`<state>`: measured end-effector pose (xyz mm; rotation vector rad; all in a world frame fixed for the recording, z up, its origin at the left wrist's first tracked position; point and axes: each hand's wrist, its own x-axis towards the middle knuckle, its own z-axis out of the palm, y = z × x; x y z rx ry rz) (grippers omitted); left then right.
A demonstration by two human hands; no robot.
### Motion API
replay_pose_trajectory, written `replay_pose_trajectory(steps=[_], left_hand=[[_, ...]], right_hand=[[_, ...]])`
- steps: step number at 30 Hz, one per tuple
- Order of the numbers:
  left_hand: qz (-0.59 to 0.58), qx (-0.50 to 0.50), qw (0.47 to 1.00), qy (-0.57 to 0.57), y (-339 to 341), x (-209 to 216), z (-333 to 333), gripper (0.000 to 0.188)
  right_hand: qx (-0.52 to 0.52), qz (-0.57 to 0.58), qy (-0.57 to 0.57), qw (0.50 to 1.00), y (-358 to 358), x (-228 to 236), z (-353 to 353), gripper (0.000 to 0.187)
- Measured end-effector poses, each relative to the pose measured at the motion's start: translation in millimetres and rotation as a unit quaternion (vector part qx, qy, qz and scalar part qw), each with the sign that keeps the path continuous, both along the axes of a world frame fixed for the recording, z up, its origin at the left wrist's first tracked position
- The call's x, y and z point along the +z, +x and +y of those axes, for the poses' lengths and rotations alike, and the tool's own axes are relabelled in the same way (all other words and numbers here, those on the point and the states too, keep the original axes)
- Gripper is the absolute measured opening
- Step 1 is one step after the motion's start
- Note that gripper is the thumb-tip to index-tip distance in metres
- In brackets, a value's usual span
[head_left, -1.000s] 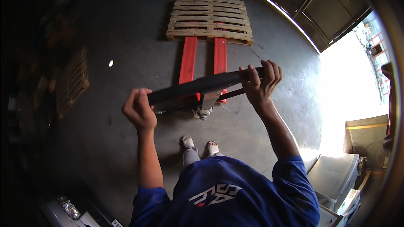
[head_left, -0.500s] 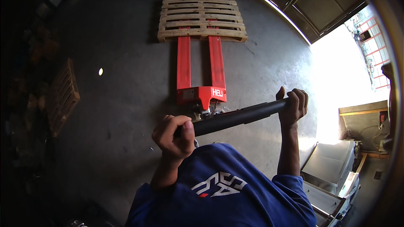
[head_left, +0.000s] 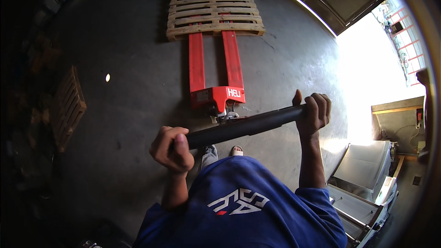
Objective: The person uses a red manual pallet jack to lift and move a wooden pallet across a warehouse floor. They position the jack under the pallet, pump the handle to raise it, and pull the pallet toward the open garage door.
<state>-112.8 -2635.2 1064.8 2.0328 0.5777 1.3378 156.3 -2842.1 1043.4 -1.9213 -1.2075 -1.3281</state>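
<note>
I have the left hand (head_left: 172, 149) wrapped round the near-left end of the black handle bar (head_left: 243, 128), knuckles outward, thumb lying against the grip, its forearm short and steep in my view. The right hand (head_left: 314, 112) sits farther from the body, fingers curled over the bar's other end, thumb raised; that forearm rises nearly straight from the blue sleeve (head_left: 317, 204). The bar's long axis runs crosswise, slanting from the left hand, nearer the body, out to the right hand.

Just beyond the bar, I see the red pallet jack (head_left: 216, 96) on the grey floor (head_left: 138, 101), its forks pointing away from the body, long axis almost straight ahead with a slight lean left. Their far ends go in under the near edge of the wooden pallet (head_left: 216, 1), closer to its near-left corner than its near-right; red shows between the slats. Both feet are partly visible beneath the bar.
</note>
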Motion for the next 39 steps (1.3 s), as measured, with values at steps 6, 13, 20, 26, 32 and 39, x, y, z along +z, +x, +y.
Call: replay_pose_trajectory(steps=[6, 13, 20, 26, 32, 39], left_hand=[[-0.038, 0.019, 0.998, 0.048, -33, -13, -37, 0.025], [-0.037, 0.004, 0.999, 0.027, -88, -33, -104, 0.027], [0.008, 0.034, 0.999, -0.033, -101, -28, -127, 0.031], [0.036, -0.023, 0.998, -0.043, -99, -17, -117, 0.029], [0.085, -0.068, 0.988, -0.113, -91, -8, -97, 0.030], [0.073, -0.132, 0.987, -0.060, -123, -17, -103, 0.031]], right_hand=[[-0.005, 0.073, 0.021, 0.997, -46, -2, -36, 0.033], [0.048, 0.180, -0.085, 0.979, -103, 3, -117, 0.038], [0.174, 0.302, -0.346, 0.871, -85, 50, -150, 0.049], [0.211, 0.423, -0.600, 0.646, -54, 86, -110, 0.038], [0.077, 0.429, -0.533, 0.725, -68, 87, -97, 0.035], [0.094, 0.452, -0.450, 0.765, -109, 62, -136, 0.028]])
